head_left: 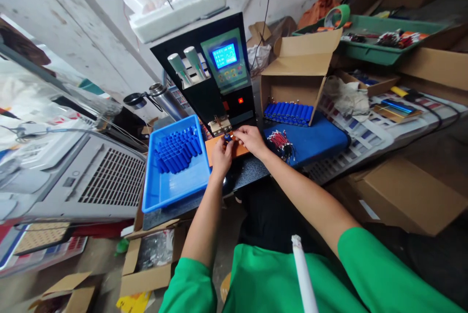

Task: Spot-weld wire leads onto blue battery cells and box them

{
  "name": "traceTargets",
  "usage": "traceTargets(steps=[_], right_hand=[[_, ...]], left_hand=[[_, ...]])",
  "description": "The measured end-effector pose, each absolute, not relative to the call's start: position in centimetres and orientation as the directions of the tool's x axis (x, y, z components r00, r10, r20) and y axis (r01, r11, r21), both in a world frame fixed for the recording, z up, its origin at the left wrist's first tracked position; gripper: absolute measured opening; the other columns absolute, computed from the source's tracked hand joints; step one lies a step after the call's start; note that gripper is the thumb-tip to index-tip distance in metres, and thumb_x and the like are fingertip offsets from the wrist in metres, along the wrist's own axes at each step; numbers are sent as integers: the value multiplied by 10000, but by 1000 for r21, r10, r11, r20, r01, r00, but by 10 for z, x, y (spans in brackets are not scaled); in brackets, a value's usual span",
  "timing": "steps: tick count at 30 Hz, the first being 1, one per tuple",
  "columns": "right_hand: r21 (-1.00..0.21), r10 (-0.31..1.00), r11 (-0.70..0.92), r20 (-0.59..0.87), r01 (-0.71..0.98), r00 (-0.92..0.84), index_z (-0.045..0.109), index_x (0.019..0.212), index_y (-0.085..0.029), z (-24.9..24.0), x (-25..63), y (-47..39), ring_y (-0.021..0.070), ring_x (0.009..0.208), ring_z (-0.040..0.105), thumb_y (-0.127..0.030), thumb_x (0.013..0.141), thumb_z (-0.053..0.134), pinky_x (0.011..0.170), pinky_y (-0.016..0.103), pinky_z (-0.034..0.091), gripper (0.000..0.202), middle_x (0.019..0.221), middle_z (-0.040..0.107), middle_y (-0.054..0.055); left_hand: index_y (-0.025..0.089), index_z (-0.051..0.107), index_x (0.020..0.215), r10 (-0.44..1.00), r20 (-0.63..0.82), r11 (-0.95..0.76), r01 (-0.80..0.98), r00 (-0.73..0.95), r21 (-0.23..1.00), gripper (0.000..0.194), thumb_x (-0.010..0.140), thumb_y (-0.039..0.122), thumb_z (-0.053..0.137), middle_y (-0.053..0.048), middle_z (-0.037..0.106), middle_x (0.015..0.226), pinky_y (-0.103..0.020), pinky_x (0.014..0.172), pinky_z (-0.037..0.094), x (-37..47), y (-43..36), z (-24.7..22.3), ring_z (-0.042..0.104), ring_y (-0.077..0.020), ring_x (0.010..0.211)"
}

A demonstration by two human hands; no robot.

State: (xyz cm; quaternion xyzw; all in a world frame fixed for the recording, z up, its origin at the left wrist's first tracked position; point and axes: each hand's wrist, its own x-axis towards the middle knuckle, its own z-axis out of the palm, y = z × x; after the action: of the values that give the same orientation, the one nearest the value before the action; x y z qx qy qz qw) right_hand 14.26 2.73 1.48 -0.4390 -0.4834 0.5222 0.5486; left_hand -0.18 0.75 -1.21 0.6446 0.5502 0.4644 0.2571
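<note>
Blue cylinder [227,137], pinched in left grip [222,157]

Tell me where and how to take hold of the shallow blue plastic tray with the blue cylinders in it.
Grip the shallow blue plastic tray by its raised rim, on both long sides, coming from the near side. The blue cylinders sit toward its far end, so gripping well forward should balance it better; the tall black machine stands by its far right corner.
</note>
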Motion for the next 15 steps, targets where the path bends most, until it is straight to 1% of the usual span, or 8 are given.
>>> traceTargets(steps=[4, 7, 12, 15], right_hand=[[-989, 996, 87, 89, -121, -8, 569, 609, -195, 14, 133, 32, 116, 539, 516, -371, 767, 617, 517, 232, 391, 241, 571, 574, -11], [-988, 992, 123, 124, -97, 4, 570, 621, -199, 11, 129, 34, 129, 567, 536, -367, 777, 603, 541, 241, 398, 232, 591, 591, -7], [-985, 985, 165, 168, 54, 49, 630, 700, -197, 10, 126, 34, 168, 692, 597, -381, 797, 599, 593, 241, 415, 210, 645, 645, 16], [-980, 981, 176, 182, 93, 60, 641, 722, -196, 14, 126, 32, 174, 736, 608, -356, 805, 597, 626, 244, 423, 185, 690, 670, 20]], left_hand=[[197, 685, 1064, 942, 334, -272, 504, -34, 820, 216, 922, 330, 591, -46, 706, 880, -283, 722, 514, -2, 5, -14, 621, -166, 735], [200, 685, 1053, 936, 351, -279, 524, -41, 805, 201, 924, 319, 586, -44, 702, 877, -283, 730, 503, -1, 5, -16, 623, -168, 742], [200, 679, 1043, 933, 356, -273, 541, -51, 795, 196, 932, 325, 577, -44, 695, 885, -283, 728, 486, -1, 5, -17, 617, -171, 747], [205, 676, 1037, 930, 364, -279, 543, -53, 792, 184, 934, 324, 581, -45, 692, 894, -289, 756, 492, -1, 5, -17, 629, -180, 783]])
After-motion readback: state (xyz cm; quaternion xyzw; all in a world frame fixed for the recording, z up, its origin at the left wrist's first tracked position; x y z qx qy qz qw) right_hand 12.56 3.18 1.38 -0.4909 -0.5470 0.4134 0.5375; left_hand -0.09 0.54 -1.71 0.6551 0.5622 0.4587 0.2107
